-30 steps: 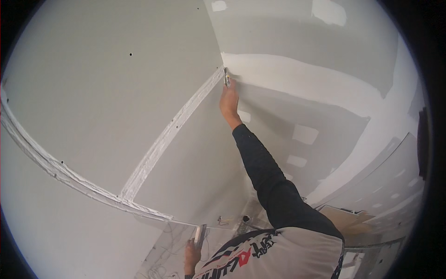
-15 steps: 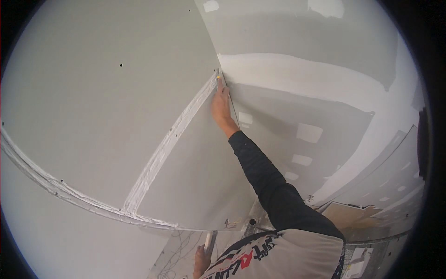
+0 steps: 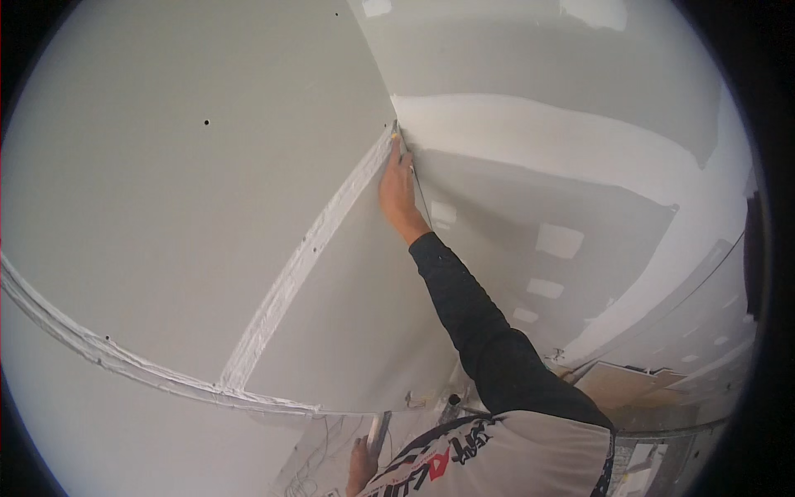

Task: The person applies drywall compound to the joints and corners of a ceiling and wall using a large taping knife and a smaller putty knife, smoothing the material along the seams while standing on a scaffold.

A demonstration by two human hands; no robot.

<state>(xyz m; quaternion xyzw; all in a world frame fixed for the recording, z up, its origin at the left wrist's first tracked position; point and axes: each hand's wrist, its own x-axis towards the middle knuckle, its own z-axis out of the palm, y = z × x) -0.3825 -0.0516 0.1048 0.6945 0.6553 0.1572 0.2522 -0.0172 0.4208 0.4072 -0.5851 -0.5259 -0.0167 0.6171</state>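
My right hand [image 3: 397, 195], at the end of a dark sleeve, reaches up and grips a small metal putty knife [image 3: 397, 126] at the inside corner where plasterboard panels meet. Its blade touches the top of a rough white plastered joint [image 3: 283, 290] running diagonally down to a long horizontal joint [image 3: 157, 371]. A smooth white compound band [image 3: 530, 132] runs right from that corner. At the bottom my left hand [image 3: 358, 460] grips a long metal tool [image 3: 378, 435], perhaps a pan or wide blade, mostly hidden by my printed shirt.
Grey plasterboard [image 3: 182, 190] with dark holes fills the left. The right panels carry white patches [image 3: 560, 240]. Low behind me are a dark round opening [image 3: 454, 401], loose wires [image 3: 319, 447] and tan boards [image 3: 617, 385] at the lower right.
My right hand has shifted a little left and turned the knife against the corner. My left hand has moved right with the metal tool. The view has shifted slightly, lowering the left joints.
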